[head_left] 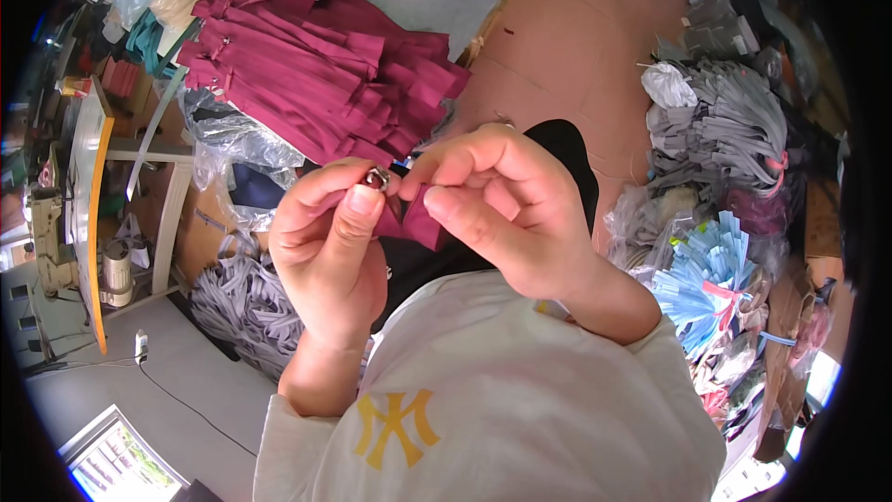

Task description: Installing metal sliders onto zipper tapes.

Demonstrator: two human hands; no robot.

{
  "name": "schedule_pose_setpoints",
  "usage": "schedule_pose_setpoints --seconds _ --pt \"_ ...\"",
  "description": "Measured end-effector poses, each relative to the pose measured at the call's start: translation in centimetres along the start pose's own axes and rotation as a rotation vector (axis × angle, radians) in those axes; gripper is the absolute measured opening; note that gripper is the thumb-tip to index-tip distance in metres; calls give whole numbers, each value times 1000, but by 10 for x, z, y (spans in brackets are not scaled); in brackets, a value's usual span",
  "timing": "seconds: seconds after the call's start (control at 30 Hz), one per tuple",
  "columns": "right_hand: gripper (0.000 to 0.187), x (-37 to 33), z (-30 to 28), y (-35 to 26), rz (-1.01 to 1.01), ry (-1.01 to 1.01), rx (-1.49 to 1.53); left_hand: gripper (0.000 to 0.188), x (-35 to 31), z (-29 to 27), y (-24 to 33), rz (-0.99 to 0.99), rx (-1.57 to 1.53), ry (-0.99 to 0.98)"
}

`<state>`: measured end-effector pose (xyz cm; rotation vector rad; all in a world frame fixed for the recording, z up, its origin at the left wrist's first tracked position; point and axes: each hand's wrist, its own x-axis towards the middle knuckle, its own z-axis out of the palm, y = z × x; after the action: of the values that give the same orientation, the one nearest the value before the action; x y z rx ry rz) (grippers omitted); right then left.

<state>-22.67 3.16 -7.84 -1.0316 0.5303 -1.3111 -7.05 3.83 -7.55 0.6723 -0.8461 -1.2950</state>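
My left hand [327,242] is closed, thumb against fingers, on a small shiny metal fastener [376,178] that pokes out past the thumb tip; its exact kind is too small to make out. Below and between the hands shows a piece of maroon cloth [423,223]. Its right edge is pinched between thumb and fingers of my right hand [506,209]. The cloth seems to run up to the fastener, though my fingers hide where they meet. Just beyond lies a big heap of maroon pleated cloth pieces [316,74], with small metal bits along its left end.
Clear plastic bags [237,144] hang by the heap. A pile of grey strips [246,297] lies at lower left, near an orange-edged table [100,223]. On the right are bundled grey strips [729,112] and a tied light-blue bundle [706,270]. Brown floor [576,46] shows ahead.
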Motion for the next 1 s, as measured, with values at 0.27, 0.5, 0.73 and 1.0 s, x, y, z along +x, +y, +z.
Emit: schedule_pose_setpoints --seconds 0.27,0.5,0.73,1.0 --pt "14 3 -1 1 -107 -11 -145 18 0 0 -3 156 199 -50" --pt "22 7 -1 -3 -182 7 -278 16 0 0 0 180 304 -107" --pt "24 11 0 -6 -266 -15 -335 16 0 2 0 184 319 -98" --pt "27 11 -6 -20 -153 -117 -418 15 2 -4 1 320 568 -159"
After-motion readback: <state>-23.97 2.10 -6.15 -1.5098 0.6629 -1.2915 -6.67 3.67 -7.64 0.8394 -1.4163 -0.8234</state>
